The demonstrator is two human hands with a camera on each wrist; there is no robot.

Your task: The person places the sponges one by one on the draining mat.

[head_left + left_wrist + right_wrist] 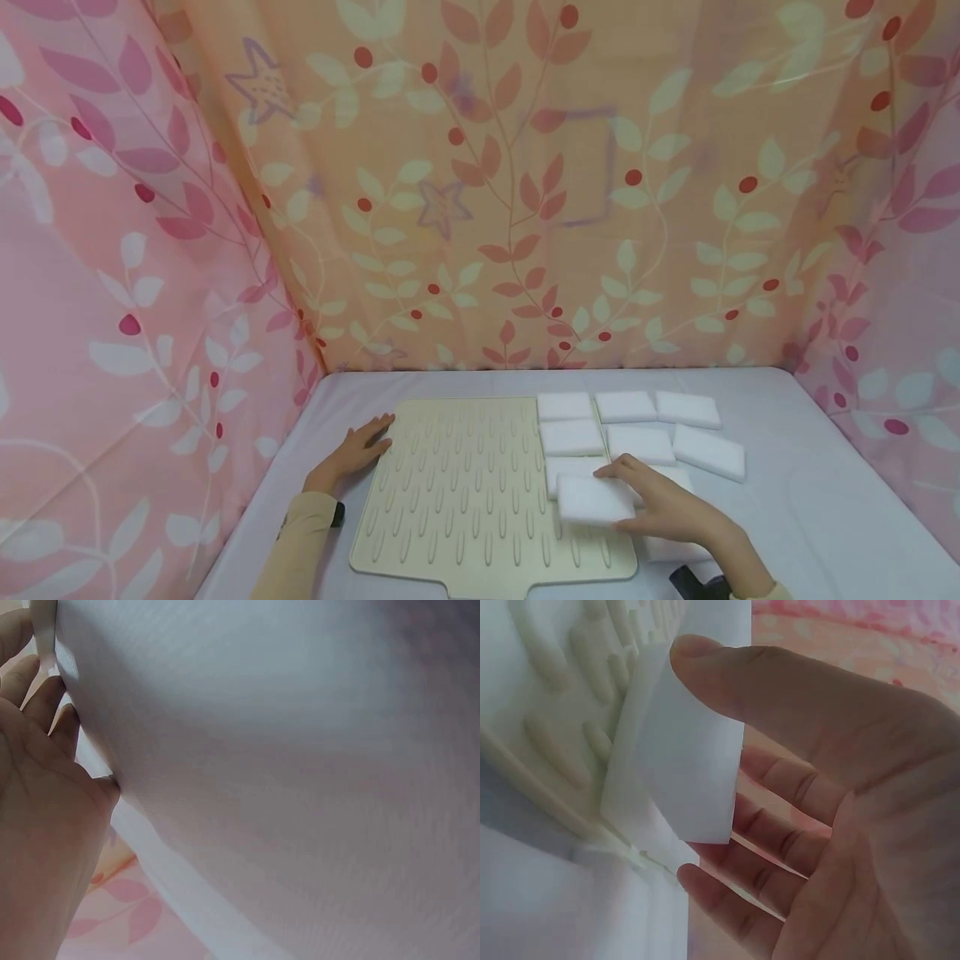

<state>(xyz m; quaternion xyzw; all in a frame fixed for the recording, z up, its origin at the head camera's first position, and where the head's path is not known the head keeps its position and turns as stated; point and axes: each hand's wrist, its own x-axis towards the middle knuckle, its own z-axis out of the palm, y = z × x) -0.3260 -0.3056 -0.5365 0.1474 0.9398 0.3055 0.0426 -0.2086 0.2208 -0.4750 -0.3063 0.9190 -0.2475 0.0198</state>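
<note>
Closest to us, at the bottom of the head view, is a beige sleeve (pixel 296 546); further on, the left hand (pixel 356 454) touches the left edge of the cream board (pixel 450 492) with its fingers spread apart. We see the right hand (pixel 667 504) pinching one white block (pixel 595 498) over the right part of this board. Its grip we understand better from the right wrist view: the thumb presses one face, the fingers stand behind. Only the head view shows us whole rows of other white blocks (pixel 572 437). The left palm appears to us only in the left wrist view.
</note>
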